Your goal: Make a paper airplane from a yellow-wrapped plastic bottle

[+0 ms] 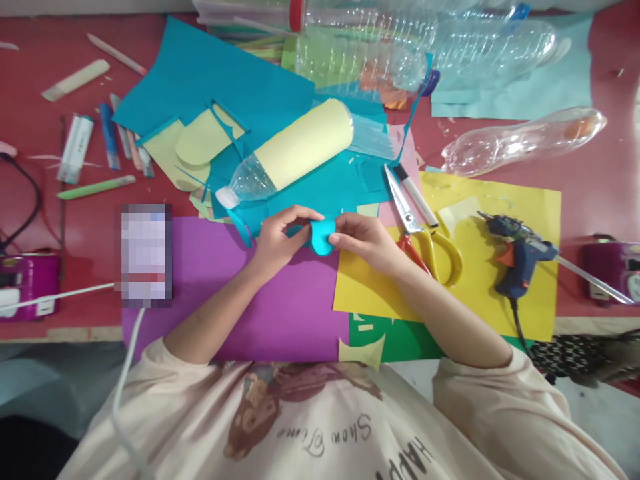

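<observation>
Both hands meet over the purple sheet (270, 300), with a small blue foam cutout (321, 237), rounded at its lower end, between them. My left hand (284, 233) pinches its left edge. On the right edge, my right hand (363, 240) pinches it between thumb and fingers. Just beyond the hands lies a plastic bottle (305, 147) wrapped in pale yellow, its white cap pointing left. It rests on a large blue sheet (225, 73). Close to my right hand are scissors (409, 223) with red and yellow handles and a black-and-white marker (415, 193).
A glue gun (523, 257) lies on the yellow sheet (530, 200) at right. Clear bottles (520, 143) lie at the back and right. Markers (75, 147) and a cutter are scattered at left. A phone (145, 253) with a white cable lies left of my forearm.
</observation>
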Tool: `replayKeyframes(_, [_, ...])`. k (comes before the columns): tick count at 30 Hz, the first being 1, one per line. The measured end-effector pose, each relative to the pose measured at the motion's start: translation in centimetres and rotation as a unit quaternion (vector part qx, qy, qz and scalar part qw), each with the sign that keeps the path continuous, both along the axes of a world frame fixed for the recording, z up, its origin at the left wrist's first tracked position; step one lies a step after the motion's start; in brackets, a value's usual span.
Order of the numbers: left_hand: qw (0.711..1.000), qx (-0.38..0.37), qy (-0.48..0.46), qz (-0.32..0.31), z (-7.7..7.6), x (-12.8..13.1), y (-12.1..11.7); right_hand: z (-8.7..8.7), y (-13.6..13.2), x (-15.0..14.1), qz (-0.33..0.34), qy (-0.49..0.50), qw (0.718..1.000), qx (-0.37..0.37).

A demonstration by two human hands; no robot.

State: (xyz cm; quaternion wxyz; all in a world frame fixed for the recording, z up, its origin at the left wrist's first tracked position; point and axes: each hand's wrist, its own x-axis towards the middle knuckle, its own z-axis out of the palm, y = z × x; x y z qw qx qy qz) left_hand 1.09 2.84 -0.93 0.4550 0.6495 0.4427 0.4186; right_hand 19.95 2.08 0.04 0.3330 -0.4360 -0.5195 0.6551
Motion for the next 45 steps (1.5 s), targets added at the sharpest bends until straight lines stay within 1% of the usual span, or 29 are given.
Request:
replayKeyframes(3, [0.998,-0.032,-0.028,0.035,-0.2,0.1,0.1,0.0,-0.1,-0.1,0.016,0.017,1.000,-0.020])
replayKeyframes(5, [0.997,-0.050,-0.032,0.050,-0.2,0.3,0.1,0.0,-0.1,-0.1,0.014,0.018,0.999,-0.026])
replayKeyframes(11, [0.995,-0.082,-0.028,0.041,0.1,0.9,-0.3,-0.3,0.0,-0.3,-0.027,0.003,1.000,-0.015])
replayKeyframes(16, [0.995,-0.078,-0.021,0.055,0.6,1.2,-0.4,-0.1,-0.1,-0.5,-0.031,0.004,1.000,-0.003])
replayKeyframes(24, [0.995,-0.062,-0.022,0.074,0.6,1.5,-0.6,0.0,-0.2,-0.6,-0.025,-0.010,1.000,0.007])
replayKeyframes(29, [0.994,-0.066,-0.036,0.079,0.6,1.5,-0.7,-0.1,-0.1,-0.4,-0.020,-0.012,1.000,0.010])
replayKeyframes(32, [0.994,-0.062,-0.029,0.079,0.6,1.5,-0.8,-0.3,-0.1,-0.6,-0.042,-0.011,0.999,0.005])
replayKeyframes(36, [0.996,-0.059,-0.015,0.064,0.5,1.6,-0.9,-0.3,-0.1,-0.7,-0.081,0.008,0.997,0.010])
replayKeyframes(39, [0.996,-0.079,-0.018,0.045,0.6,1.5,-0.9,-0.2,-0.1,-0.7,-0.081,0.001,0.997,0.011])
replayKeyframes(42, [0.994,-0.103,-0.022,0.029,0.8,1.4,-0.7,0.0,-0.1,-0.7,-0.082,-0.004,0.997,-0.003])
replayKeyframes(45, [0.995,-0.097,-0.021,0.032,1.1,1.3,-0.7,0.2,-0.1,-0.8,-0.084,0.000,0.996,-0.013])
